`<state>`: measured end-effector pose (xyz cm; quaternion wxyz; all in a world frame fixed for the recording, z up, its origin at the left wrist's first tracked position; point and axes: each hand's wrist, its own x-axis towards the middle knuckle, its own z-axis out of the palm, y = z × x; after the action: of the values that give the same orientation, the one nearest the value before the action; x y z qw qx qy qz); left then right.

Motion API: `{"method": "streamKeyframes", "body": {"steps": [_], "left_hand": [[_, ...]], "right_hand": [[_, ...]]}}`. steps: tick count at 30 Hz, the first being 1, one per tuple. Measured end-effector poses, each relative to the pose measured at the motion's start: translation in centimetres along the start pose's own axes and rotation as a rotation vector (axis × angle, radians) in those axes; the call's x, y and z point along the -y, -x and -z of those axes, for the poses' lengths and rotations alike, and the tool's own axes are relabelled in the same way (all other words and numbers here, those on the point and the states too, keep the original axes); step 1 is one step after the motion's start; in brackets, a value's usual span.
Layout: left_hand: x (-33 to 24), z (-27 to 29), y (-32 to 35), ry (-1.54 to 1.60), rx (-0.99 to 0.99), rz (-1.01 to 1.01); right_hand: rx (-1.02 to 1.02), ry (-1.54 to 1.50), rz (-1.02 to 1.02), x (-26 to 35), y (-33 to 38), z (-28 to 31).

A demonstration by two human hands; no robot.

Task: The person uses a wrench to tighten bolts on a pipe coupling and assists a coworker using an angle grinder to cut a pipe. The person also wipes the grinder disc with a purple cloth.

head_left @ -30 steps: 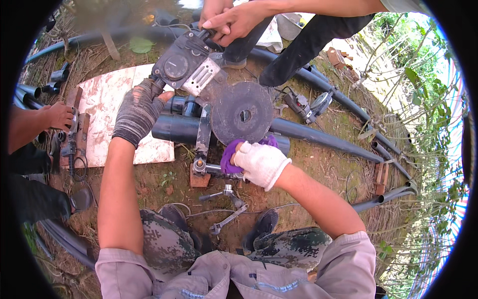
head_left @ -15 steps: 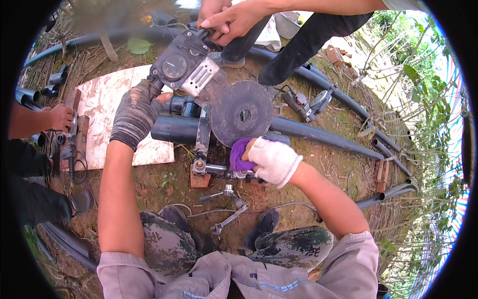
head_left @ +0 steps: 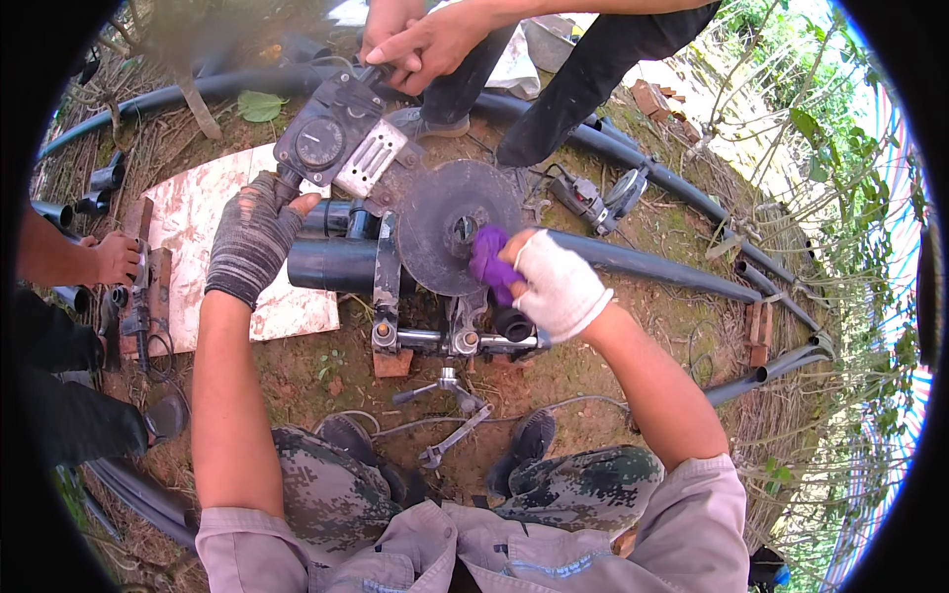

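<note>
My left hand (head_left: 255, 233), in a grey fingerless-looking glove, is closed round a handle of the heating-plate tool, by its dark control box with a dial (head_left: 318, 141). The tool's round dark heating plate (head_left: 435, 212) with a central hole stands over the pipe clamp frame (head_left: 423, 341). My right hand (head_left: 560, 287), in a white glove, grips a bunched purple cloth (head_left: 488, 259) against the plate's right side, near the hole. Behind the plate lie a short black pipe (head_left: 331, 265) on the left and a long black pipe (head_left: 662, 267) on the right.
Another person's hands (head_left: 420, 49) hold the tool's far handle. At the left a second person's hand (head_left: 117, 259) rests on a tool. A pale board (head_left: 217, 198) lies left of the frame; a wrench (head_left: 455, 435) sits in front. A corded power tool (head_left: 598, 203) lies on the soil at right.
My right hand has moved the purple cloth up from the plate's lower edge toward its centre. The view has shifted slightly; my left hand keeps its hold.
</note>
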<state>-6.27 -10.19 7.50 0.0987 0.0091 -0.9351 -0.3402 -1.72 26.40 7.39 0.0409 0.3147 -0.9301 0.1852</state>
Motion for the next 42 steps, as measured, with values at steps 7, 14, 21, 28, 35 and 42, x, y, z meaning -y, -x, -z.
{"method": "streamKeyframes", "body": {"steps": [7,14,21,28,35,42], "left_hand": [[-0.5,0.0,0.2,0.002,0.008,-0.026],[-0.9,0.1,-0.2,0.007,0.010,0.002],[0.0,-0.1,-0.2,0.021,0.017,-0.029],[-0.5,0.0,-0.1,-0.040,0.028,0.009],[-1.6,0.8,0.6,-0.027,0.022,0.010],[-2.2,1.6,1.0,0.235,-0.012,-0.039]], "right_hand": [[-0.140,0.218,-0.084,-1.4,-2.3,-2.9],[-0.087,0.177,-0.198,-0.5,-1.8,0.4],[0.083,0.210,-0.111,0.7,0.6,-4.1],[-0.240,0.237,-0.216,0.3,-6.6,0.6],[0.156,0.302,-0.015,4.8,-2.8,-2.8],[0.026,0.292,-0.094,3.3,4.8,0.7]]}}
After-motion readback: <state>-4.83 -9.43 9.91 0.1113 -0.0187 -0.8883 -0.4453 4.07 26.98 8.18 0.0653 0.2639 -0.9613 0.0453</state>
